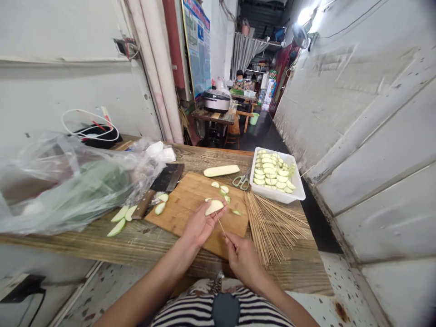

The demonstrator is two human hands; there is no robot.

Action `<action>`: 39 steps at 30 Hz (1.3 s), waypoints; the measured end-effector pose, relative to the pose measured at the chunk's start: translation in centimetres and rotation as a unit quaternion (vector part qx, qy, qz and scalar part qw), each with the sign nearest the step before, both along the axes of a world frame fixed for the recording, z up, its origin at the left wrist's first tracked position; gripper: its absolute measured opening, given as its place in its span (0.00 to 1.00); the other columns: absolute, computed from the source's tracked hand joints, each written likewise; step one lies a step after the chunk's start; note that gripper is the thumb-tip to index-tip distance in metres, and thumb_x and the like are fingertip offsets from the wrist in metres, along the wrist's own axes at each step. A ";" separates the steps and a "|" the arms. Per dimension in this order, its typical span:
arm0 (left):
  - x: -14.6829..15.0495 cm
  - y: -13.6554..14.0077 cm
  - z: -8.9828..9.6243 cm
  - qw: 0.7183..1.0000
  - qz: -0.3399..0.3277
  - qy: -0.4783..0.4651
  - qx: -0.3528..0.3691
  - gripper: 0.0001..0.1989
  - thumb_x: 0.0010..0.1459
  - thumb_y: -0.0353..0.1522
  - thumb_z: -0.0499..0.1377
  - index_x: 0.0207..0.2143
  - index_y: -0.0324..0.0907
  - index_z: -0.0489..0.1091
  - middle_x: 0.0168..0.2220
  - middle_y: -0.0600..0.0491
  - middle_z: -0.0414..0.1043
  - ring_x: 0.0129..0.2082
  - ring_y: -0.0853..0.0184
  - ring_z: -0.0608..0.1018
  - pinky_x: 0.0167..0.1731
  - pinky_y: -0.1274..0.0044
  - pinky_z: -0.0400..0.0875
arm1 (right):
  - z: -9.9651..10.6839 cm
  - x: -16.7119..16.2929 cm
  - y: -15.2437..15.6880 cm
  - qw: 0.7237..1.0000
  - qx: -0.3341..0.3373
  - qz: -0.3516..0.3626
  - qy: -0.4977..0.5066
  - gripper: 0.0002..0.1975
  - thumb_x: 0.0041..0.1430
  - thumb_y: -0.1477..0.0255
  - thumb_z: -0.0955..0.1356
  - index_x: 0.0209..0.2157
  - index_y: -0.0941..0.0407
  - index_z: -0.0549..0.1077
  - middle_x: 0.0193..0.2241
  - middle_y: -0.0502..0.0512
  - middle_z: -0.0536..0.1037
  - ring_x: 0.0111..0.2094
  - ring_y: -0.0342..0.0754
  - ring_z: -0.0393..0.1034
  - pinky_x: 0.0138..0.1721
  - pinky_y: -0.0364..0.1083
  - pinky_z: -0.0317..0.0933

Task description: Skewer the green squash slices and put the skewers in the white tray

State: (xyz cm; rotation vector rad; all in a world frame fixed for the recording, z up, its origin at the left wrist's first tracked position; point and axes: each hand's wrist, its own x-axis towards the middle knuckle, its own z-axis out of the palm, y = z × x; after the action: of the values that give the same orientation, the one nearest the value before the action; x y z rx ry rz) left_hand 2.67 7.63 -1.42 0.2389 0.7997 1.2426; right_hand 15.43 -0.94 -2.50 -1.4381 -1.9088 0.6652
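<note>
Over the wooden cutting board [190, 195], my left hand [200, 223] is closed on a pale green-edged vegetable slice [214, 207], possibly eggplant or squash. My right hand [241, 252] pinches a thin bamboo skewer [220, 223], whose far tip meets the lower edge of that slice; how deep it goes I cannot tell. Several small slices [224, 190] lie on the board beyond my fingers. To the right is a fanned pile of bamboo skewers [269, 227]. Behind it, a white plastic tub [296, 193] holds many skewered slices [272, 170].
A cleaver [166, 178] lies left of the board, near loose slices [118, 227] and a clear plastic bag [68, 181] of greens. Behind the board are a peeled pale vegetable [221, 170] and scissors [241, 181]. A person [240, 81] sits at a far table.
</note>
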 end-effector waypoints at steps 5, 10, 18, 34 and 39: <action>0.1 0.3 -0.4 1.000 -0.005 -0.003 -0.014 0.10 0.58 0.25 0.51 0.33 0.30 0.71 0.34 0.39 0.76 0.37 0.61 0.79 0.43 0.69 0.73 | -0.6 -0.2 0.2 1.000 -0.004 -0.012 0.021 0.15 0.61 0.76 0.58 0.37 0.58 0.76 0.28 0.57 0.80 0.28 0.47 0.74 0.31 0.41 0.64; 0.2 0.4 -1.0 0.999 -0.015 0.000 0.031 0.10 0.59 0.30 0.52 0.34 0.32 0.71 0.35 0.43 0.77 0.38 0.63 0.78 0.45 0.70 0.72 | -1.2 -0.7 1.1 0.999 0.011 -0.029 0.018 0.15 0.61 0.74 0.58 0.30 0.58 0.75 0.21 0.53 0.76 0.21 0.44 0.67 0.23 0.39 0.55; 0.4 0.3 -0.7 0.998 -0.019 0.018 0.051 0.11 0.59 0.28 0.51 0.32 0.35 0.73 0.34 0.47 0.77 0.38 0.65 0.78 0.44 0.72 0.72 | -1.0 -1.1 1.7 1.000 0.014 -0.017 0.017 0.15 0.61 0.75 0.57 0.30 0.59 0.74 0.21 0.53 0.75 0.21 0.45 0.67 0.23 0.40 0.52; 0.6 0.2 -1.3 0.999 -0.018 0.010 0.032 0.10 0.59 0.28 0.52 0.32 0.36 0.73 0.35 0.46 0.77 0.38 0.65 0.78 0.42 0.74 0.73 | -1.5 -1.6 1.7 0.999 -0.005 -0.018 0.049 0.15 0.60 0.77 0.57 0.35 0.59 0.74 0.22 0.54 0.75 0.26 0.48 0.70 0.28 0.41 0.59; 0.6 0.3 -1.7 0.999 -0.019 0.004 0.027 0.09 0.58 0.28 0.52 0.32 0.36 0.72 0.35 0.47 0.77 0.38 0.65 0.78 0.42 0.73 0.73 | -1.9 -1.7 1.8 0.998 -0.004 -0.022 0.061 0.15 0.59 0.78 0.57 0.35 0.59 0.75 0.22 0.54 0.74 0.24 0.47 0.68 0.26 0.41 0.57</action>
State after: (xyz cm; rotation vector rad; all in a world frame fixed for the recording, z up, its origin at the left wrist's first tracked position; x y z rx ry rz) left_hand 3.26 7.89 -3.13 0.3015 0.7661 1.2288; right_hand 13.77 0.88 -4.41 -1.4084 -1.7770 0.7247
